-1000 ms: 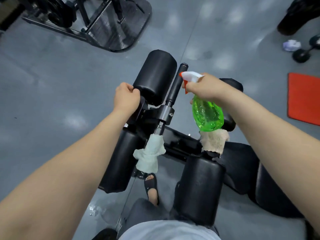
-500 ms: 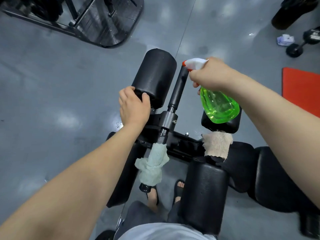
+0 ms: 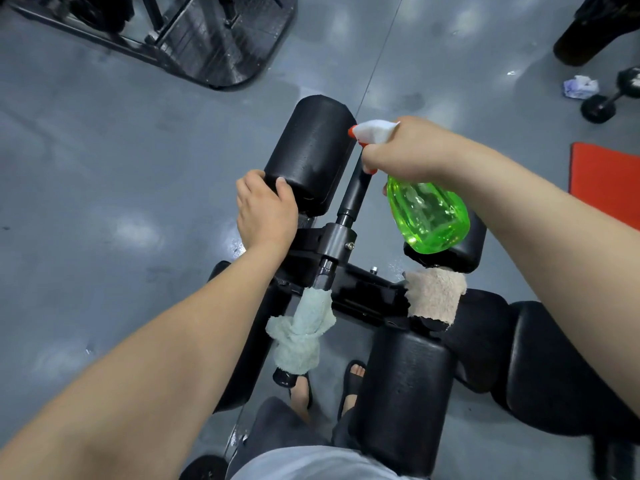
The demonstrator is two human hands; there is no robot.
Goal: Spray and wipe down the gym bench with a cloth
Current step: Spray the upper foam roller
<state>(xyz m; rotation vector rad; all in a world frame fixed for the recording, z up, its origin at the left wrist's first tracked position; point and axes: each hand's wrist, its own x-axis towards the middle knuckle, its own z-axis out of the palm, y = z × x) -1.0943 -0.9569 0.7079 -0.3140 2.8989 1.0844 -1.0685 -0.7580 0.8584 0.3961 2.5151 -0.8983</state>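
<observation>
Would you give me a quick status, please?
Left hand grips roller pad. Right hand aims spray bottle at it. Green cloth draped on bar, untouched. Nothing blocking.

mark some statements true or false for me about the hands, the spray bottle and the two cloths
1. The right hand grips the translucent green plastic spray bottle by its white trigger head. True.
2. The left hand holds the pale green terry cloth. False: that cloth hangs on the black metal bar, and the left hand grips the end of the black cylindrical padded roller.
3. The beige fluffy cloth is in the right hand. False: it is draped over the black bench frame, below the bottle.
4. The bottle's red nozzle points toward the padded roller. True.
</observation>
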